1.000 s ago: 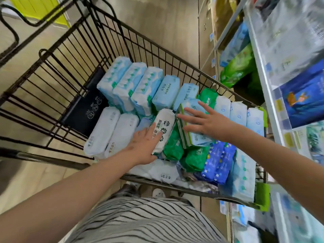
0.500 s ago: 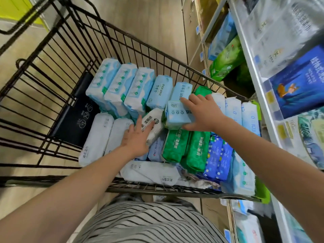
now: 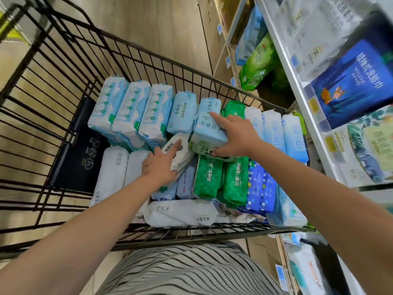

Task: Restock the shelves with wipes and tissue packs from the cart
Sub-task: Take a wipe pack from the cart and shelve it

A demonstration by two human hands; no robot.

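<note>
A black wire cart [image 3: 63, 86] holds several packs of wipes and tissues in light blue, white, green and dark blue. My right hand [image 3: 236, 137] grips a light blue pack [image 3: 207, 133] in the cart's middle, index finger stretched over its top and thumb under its near end, tilting it up above the green packs [image 3: 221, 177]. My left hand [image 3: 158, 167] holds a white pack with dark print [image 3: 178, 150], fingers over its top and thumb at its near edge.
Store shelves [image 3: 297, 86] run along the right, stocked with a dark blue tissue pack [image 3: 353, 81], green bags [image 3: 257, 62] and pale packs. A black folded child-seat flap [image 3: 78, 152] lies at the cart's left. Wood floor surrounds the cart.
My right hand went from lying flat on the light blue pack to gripping it and lifting its end. My left hand closed around the white pack. The view shifted toward the shelves.
</note>
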